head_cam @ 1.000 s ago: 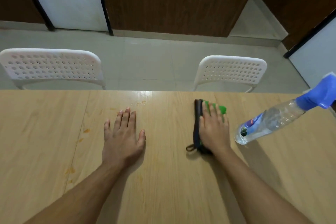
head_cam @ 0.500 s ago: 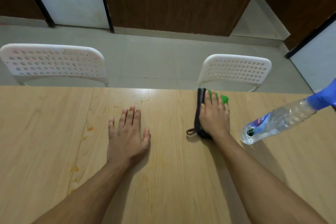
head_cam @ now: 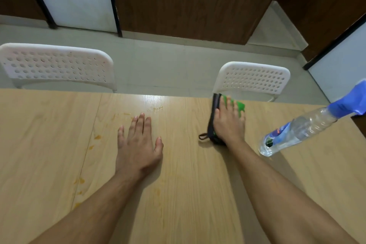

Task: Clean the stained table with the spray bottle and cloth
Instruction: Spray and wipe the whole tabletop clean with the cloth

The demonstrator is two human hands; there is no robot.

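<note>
- The right hand [head_cam: 229, 125] lies flat on the folded green and black cloth [head_cam: 214, 117], fingers [head_cam: 222, 103] straight and a little spread, pressing it to the table [head_cam: 188, 194] rather than gripping it. The cloth sits at the table's far edge, so a push away from the person could slide it off toward the white chair [head_cam: 251, 79] behind.
- The spray bottle [head_cam: 297, 130] stands to the right of the cloth, near but apart from it, with its blue head toward the table's right edge. A careless sweep of the right forearm looks likely to knock it over or off the table.
- The left hand [head_cam: 138, 144] rests palm down to the left of the cloth, well apart from it, fingers straight and slightly spread, holding nothing.
- The orange stains [head_cam: 97, 136] lie left of the cloth, most of them beyond the left hand and along the seam, with small specks near the far edge. Wiping only around the cloth would probably miss them.
- No wet patch can be made out on the stains, so a dry wipe may only smear them.
- The left hand or forearm could drag across the nearby marks and spread them.
</note>
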